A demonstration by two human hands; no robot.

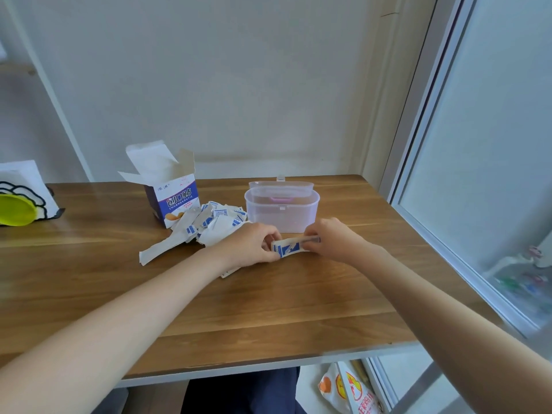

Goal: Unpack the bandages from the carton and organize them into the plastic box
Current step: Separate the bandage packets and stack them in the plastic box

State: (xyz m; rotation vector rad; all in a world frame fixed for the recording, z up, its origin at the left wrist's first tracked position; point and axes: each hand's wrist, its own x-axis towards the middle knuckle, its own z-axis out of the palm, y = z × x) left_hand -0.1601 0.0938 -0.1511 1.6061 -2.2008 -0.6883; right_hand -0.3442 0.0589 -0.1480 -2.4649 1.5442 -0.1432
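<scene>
left arm (119, 318): bare from forearm down, no sleeve in view
right arm (433, 297): bare too, no sleeve
left hand (251, 245): no rings, no watch, no glove
right hand (331, 234): same, nothing worn
lap (242, 392): dark navy fabric below table edge

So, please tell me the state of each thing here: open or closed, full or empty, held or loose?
carton: upright, top flaps open
plastic box: lid open, looks empty
loose bandages: piled on the table beside the carton
bandage stack: held at both ends
left hand: pinching the stack
right hand: pinching the stack
</scene>
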